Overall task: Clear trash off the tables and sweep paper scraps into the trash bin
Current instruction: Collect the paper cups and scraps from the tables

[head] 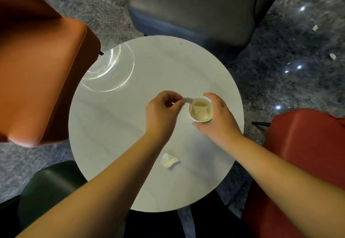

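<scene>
A white paper cup (200, 109) stands on the round white table (115, 125), with folded paper scraps inside it. My right hand (216, 118) grips the cup around its right side. My left hand (162, 112) pinches a small paper scrap (188, 100) right at the cup's left rim. A crumpled white and yellowish scrap (169, 160) lies on the table nearer to me, between my forearms.
An orange armchair (37, 81) stands at the left, a dark grey chair (192, 8) behind the table, a red chair (302, 163) at the right and a dark green seat (48, 187) at the lower left. Several paper scraps (332, 56) lie on the dark floor at the right.
</scene>
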A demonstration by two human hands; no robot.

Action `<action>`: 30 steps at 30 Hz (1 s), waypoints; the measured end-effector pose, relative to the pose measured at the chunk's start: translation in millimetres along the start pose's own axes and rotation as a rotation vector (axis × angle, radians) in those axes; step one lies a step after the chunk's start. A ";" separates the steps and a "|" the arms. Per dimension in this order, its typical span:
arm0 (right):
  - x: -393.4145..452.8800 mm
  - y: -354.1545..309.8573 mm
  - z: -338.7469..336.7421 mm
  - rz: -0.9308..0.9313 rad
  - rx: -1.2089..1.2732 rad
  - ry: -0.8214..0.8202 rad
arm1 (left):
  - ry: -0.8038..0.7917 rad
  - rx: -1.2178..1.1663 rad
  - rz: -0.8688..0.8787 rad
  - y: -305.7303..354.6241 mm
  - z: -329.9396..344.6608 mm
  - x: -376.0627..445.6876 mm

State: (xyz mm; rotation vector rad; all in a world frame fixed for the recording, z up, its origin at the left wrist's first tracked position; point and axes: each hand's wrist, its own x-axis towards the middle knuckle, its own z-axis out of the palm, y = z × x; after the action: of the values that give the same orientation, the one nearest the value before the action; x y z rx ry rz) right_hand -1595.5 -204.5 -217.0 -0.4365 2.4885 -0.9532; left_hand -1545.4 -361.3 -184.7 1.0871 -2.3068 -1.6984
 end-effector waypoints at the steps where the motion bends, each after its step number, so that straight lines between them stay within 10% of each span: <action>1: -1.3 -3.0 0.5 -0.015 -0.002 -0.014 | -0.034 0.005 0.003 2.4 0.4 -4.8; 9: -11.6 -2.5 -5.8 -0.052 -0.006 -0.049 | -0.011 0.190 -0.160 -43.8 -22.9 -32.1; 16: -22.6 13.1 -8.0 -0.062 -0.010 -0.076 | -0.296 0.651 -0.177 -119.9 -27.3 -77.3; 25: -36.3 26.2 -6.7 -0.057 -0.019 -0.110 | -0.210 0.721 -0.213 -124.4 -13.6 -83.0; 30: -43.3 27.8 -10.8 -0.074 -0.030 -0.136 | -0.002 0.385 -0.256 -86.2 -15.8 -87.8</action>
State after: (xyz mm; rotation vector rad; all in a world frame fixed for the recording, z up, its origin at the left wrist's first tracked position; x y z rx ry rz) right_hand -1567.7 -159.9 -216.6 -0.5871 2.3811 -0.8849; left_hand -1430.5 -335.0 -223.5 1.5036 -2.6651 -1.3476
